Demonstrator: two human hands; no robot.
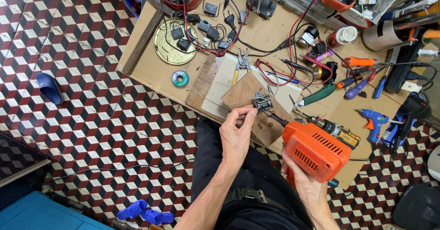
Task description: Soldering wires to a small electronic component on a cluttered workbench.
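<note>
Left hand (237,131) pinches a small metal part (262,103) on a wood block (243,92), just above its fingertips. Right hand (300,177) grips an orange drill (316,150), bit touching the part. Pliers (241,65) lie beyond the block; blue glue gun (373,119), screwdrivers (357,88) right of the drill.

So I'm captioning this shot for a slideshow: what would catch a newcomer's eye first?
The bright orange power drill in the right hand, low and right of centre. Its bit points at a small black metal part pinched by the left hand over a wooden board; beyond lies a cluttered workbench.
</note>
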